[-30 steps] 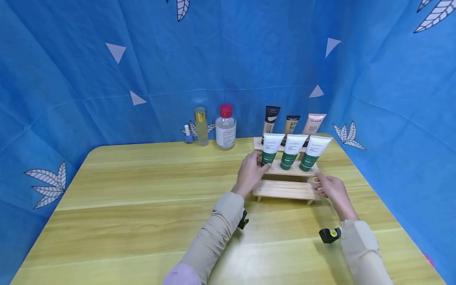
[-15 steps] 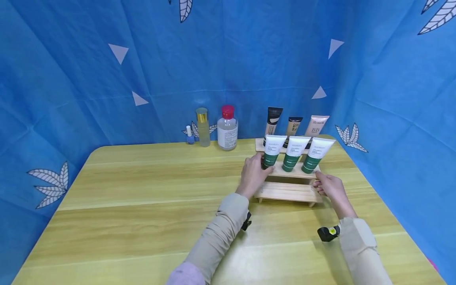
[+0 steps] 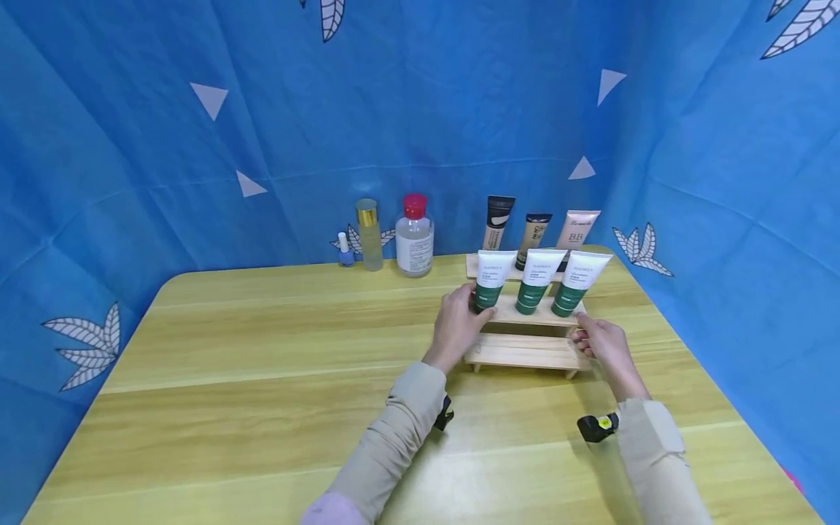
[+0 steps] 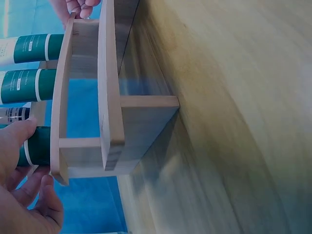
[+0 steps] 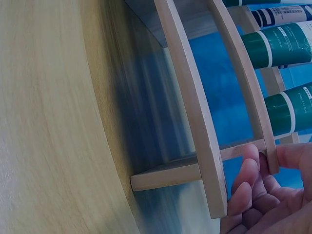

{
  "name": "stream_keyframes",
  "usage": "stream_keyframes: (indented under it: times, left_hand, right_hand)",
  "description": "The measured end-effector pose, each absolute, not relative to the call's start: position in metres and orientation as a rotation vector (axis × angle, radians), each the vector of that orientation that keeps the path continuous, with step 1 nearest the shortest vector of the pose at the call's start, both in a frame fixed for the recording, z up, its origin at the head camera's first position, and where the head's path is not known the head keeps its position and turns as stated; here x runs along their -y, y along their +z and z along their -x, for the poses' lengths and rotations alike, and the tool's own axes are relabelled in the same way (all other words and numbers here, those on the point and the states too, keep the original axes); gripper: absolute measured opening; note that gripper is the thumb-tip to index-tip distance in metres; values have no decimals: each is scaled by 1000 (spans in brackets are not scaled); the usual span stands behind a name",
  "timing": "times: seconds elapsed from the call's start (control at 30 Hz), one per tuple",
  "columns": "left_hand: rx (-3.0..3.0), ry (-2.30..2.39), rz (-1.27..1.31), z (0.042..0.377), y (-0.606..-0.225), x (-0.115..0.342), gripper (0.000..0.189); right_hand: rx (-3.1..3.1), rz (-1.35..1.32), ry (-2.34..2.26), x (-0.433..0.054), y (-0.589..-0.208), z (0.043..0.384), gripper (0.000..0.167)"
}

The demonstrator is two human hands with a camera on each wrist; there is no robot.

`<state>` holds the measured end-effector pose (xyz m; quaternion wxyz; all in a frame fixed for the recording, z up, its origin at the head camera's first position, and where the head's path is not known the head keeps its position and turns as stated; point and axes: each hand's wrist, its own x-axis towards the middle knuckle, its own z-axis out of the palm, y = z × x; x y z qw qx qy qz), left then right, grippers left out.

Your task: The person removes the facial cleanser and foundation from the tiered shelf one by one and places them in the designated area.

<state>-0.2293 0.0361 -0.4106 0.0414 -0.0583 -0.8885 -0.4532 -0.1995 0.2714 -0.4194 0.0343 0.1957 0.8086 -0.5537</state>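
Observation:
A three-tier wooden rack [image 3: 528,351] stands at the right of the table. Along its middle shelf are three white-and-green squeeze tubes, cap down: a left tube [image 3: 494,279], a middle tube [image 3: 539,281] and a right tube [image 3: 579,283]. My left hand [image 3: 453,328] grips the left tube low at its green cap [image 4: 40,146], thumb on one side and fingers on the other. At the opposite end, my right hand [image 3: 605,343] pinches the end of the middle shelf [image 5: 248,87], its other fingers curled underneath.
Behind, on the top tier, stand a black-capped tube [image 3: 499,220], a small gold tube [image 3: 534,232] and a pink BB tube [image 3: 574,230]. Farther left are a red-capped bottle [image 3: 415,237], a gold-capped bottle [image 3: 370,237] and a nail polish bottle [image 3: 345,251]. A blue curtain [image 3: 420,109] hangs behind.
The left tube has shifted slightly left along the shelf with my left hand, widening the space to the middle tube. My right hand stays on the shelf end.

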Motion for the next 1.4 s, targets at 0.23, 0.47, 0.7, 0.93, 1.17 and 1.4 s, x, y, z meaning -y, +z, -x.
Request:
stream_keyframes:
  times: [0.23,0.47,0.7,0.93,1.17,1.4]
  left_hand:
    - [2662,-1431,188,220,-415,-16,48]
    - [2570,-1539,178,214,-411,10,44]
    - [2511,-1666,45,206,-407,36,44]
    - [2471,-1734,-51,194,-406,56,44]
    - [2437,-1733,-87,184,-409,72,40]
    - [2423,-1736,-143,170,-415,92,41]
  right_hand:
    - [-2487,-611,-1690,-271,-421,198,44]
    - [-2507,-613,-1684,-271,-420,200,44]
    - [-2505,-619,-1665,-271,-419,200,47]
    - [-2502,-623,-1685,-271,-420,197,44]
    - [-2509,-614,-1692,-272,-422,198,45]
    - [-2501,-608,-1699,-270,-421,197,44]
